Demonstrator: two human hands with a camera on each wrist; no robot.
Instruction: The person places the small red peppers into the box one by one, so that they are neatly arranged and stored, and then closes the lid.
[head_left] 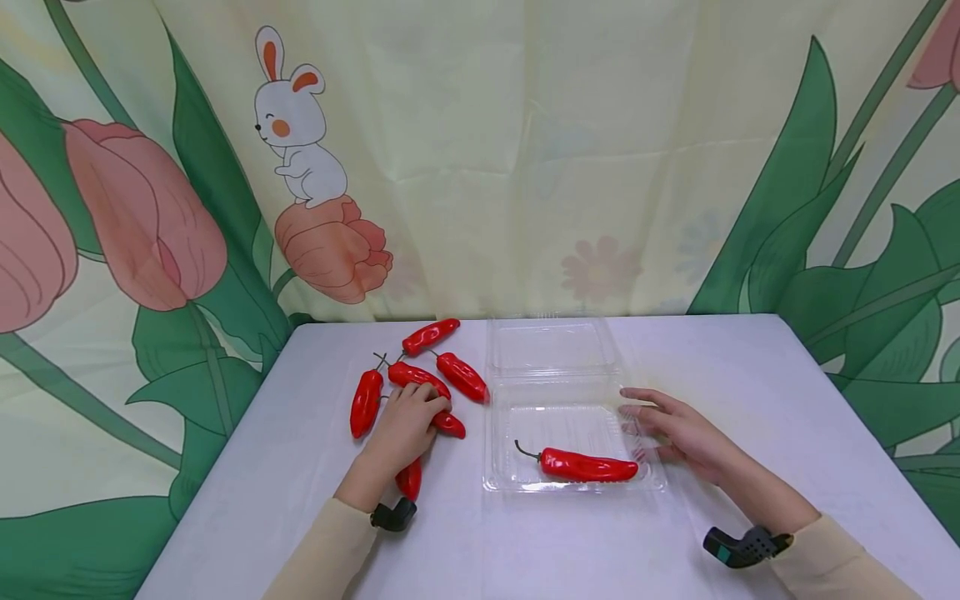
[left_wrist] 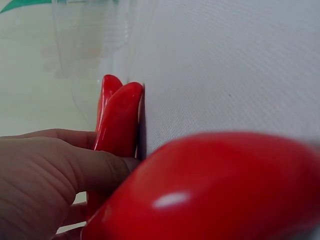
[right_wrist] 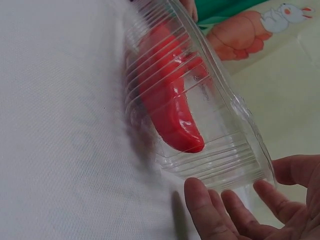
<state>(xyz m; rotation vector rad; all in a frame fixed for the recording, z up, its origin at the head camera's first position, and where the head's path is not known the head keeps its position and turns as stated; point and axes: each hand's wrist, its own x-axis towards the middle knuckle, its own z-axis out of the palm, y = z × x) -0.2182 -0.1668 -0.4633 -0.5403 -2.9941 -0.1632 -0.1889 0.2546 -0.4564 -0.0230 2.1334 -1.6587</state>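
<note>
Head view: left hand (head_left: pixel 405 423) pinches pepper (head_left: pixel 450 426), right hand (head_left: pixel 686 429) loosely spread beside container (head_left: pixel 555 421) (contact unclear); we judge grasp step, next calls for clean lift.

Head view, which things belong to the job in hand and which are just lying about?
Likely in the job: left hand; right hand; clear box; pepper inside it; loose peppers.
Likely just there: white table; printed curtain; black wrist devices.

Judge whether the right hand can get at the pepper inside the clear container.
Likely yes: the right hand is at the right side of the clear container, whose lid is open, and nothing covers the pepper.
</note>
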